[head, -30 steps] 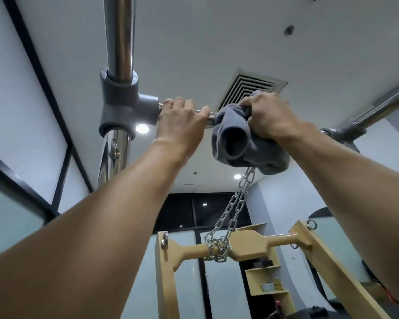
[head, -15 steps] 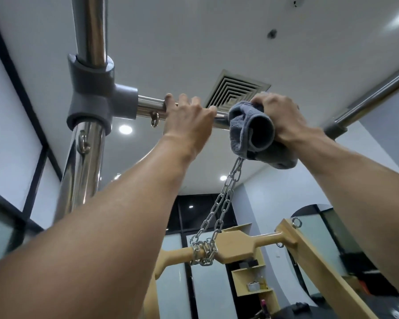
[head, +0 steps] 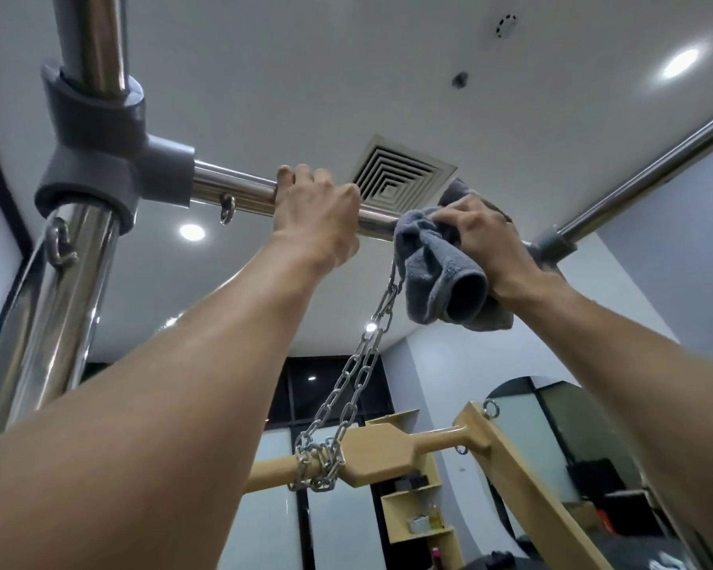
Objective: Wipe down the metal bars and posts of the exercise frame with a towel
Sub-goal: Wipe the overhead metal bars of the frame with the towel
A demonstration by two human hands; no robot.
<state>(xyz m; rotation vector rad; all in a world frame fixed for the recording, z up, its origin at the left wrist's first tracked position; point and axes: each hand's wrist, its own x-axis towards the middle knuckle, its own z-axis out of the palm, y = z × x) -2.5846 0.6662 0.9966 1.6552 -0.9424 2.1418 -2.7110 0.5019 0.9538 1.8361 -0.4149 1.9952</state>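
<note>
Head view, looking up: the right hand (head: 482, 236) clenches a bunched grey terry towel (head: 433, 273) around the polished steel crossbar (head: 231, 189), fingers curled over cloth and tube together, near the small grey end joint (head: 552, 246) at the crossbar's right end. The left hand (head: 313, 216) wraps the bare crossbar just beside the towel, fingers hooked over the top, steadying. To the left, the crossbar runs into a grey plastic T-joint (head: 95, 146) on the shiny steel upright post (head: 58, 290). 1 small steel eye hook (head: 226, 201) hangs under the crossbar between that joint and the left hand. A silver link chain (head: 359, 364) drops from beneath the towel to a pale wooden push bar (head: 371, 450) below.

The towel looks soft, light and floppy, so 1 hand can mould it round the tube; its loose rolled end dangles and could snag the chain links. The steel is rigid, fixed and probably slick, so I judge a full wrap with a firm squeeze suits best, sliding along the tube and easing round the hook and the chain's anchor
</note>
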